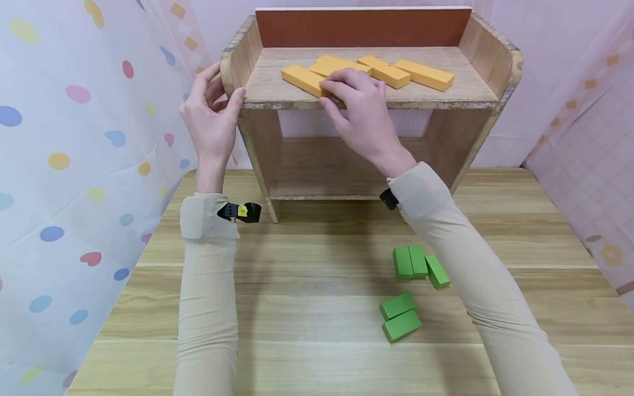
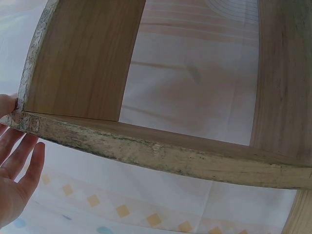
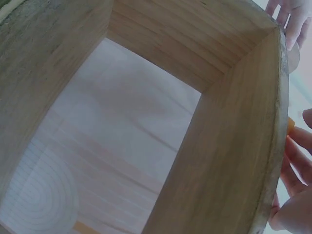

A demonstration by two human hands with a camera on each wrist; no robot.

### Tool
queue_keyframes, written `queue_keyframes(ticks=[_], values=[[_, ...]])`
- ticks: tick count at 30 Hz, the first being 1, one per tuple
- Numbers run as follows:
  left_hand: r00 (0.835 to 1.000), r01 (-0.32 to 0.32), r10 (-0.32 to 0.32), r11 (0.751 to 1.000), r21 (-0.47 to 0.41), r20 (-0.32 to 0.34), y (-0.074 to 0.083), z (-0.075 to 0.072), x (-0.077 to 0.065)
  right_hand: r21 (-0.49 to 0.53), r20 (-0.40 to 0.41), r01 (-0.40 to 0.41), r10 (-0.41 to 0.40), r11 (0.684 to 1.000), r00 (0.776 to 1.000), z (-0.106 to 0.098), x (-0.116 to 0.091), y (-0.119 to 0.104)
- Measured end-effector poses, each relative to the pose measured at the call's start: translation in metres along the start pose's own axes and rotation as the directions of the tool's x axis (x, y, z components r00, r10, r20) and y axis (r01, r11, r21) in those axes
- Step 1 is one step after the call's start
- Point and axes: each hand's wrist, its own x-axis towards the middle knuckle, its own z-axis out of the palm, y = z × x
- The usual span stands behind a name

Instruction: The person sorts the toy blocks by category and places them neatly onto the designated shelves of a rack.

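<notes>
Shelf (image 1: 322, 170): wooden, two-tiered, upright at the far side of the wood-grain table (image 1: 307, 324); fitted with a red-brown board (image 1: 366, 27) across the back of the upper tier; open at the rear of the lower tier, with pale curtain (image 2: 190, 83) visible through the gap; rough and chipped along the front edges.

Sleeves: beige; left sleeve (image 1: 208, 297) nearly straight toward the shelf, right sleeve (image 1: 490, 291) slanting in from the lower right.

Left hand (image 1: 210, 115): gripping the front edge of the shelf's left side panel; thumb to the inner side, fingers round the outer side.

Right hand (image 1: 364, 113): over the front edge of the upper tier; narrow, with thumb and fingertips closed about the near end of a yellow block (image 1: 302, 80); exact finger contact partly hidden.

Other yellow blocks (image 1: 383, 70): lying flat on the upper tier, beside and behind the right hand; set at slightly differing slants; not fully countable because of the hand in front.

Green blocks (image 1: 410, 262): five, on the table in front of the shelf, near the right sleeve; three in the farther group, two of these side by side and touching; two in the nearer group, also touching.

Wrist mounts: black; left mount (image 1: 240, 212) marked with a small yellow label, right mount (image 1: 389, 199) partly visible at the cuff.
</notes>
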Motion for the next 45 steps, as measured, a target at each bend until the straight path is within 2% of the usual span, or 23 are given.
queue_keyframes(ticks=[3, 6, 12, 17, 22, 32, 40, 45], values=[[1.000, 0.002, -0.002, 1.000, 0.003, 0.001, 0.000, 0.000, 0.000, 0.043, -0.024, 0.012, -0.011, 0.999, 1.000, 0.000, -0.002, 0.004], [1.000, 0.005, -0.005, 1.000, 0.001, 0.001, 0.000, -0.001, 0.000, 0.091, -0.089, 0.058, -0.050, 0.994, 0.995, 0.000, -0.005, 0.009], [1.000, 0.004, -0.004, 1.000, 0.008, 0.004, 0.000, 0.000, 0.000, 0.148, -0.227, 0.198, -0.162, 0.969, 0.960, -0.003, -0.015, 0.016], [1.000, 0.006, -0.006, 1.000, 0.006, -0.002, -0.002, -0.001, 0.001, 0.170, -0.250, 0.241, -0.195, 0.956, 0.949, -0.004, -0.027, 0.020], [1.000, 0.003, -0.003, 1.000, 0.012, -0.003, -0.002, 0.000, 0.001, 0.210, -0.253, 0.244, -0.189, 0.947, 0.949, -0.002, -0.039, 0.024], [1.000, 0.001, -0.001, 1.000, -0.006, -0.001, -0.004, -0.001, 0.002, 0.245, -0.161, 0.191, -0.155, 0.951, 0.975, 0.004, -0.068, 0.034], [1.000, -0.002, 0.002, 1.000, -0.015, 0.003, -0.002, 0.000, 0.001, 0.280, -0.021, 0.126, -0.126, 0.952, 0.992, 0.009, -0.106, 0.045], [1.000, 0.001, -0.001, 1.000, -0.018, 0.006, 0.000, 0.000, 0.000, 0.277, 0.071, 0.073, -0.096, 0.958, 0.993, 0.006, -0.133, 0.059]])
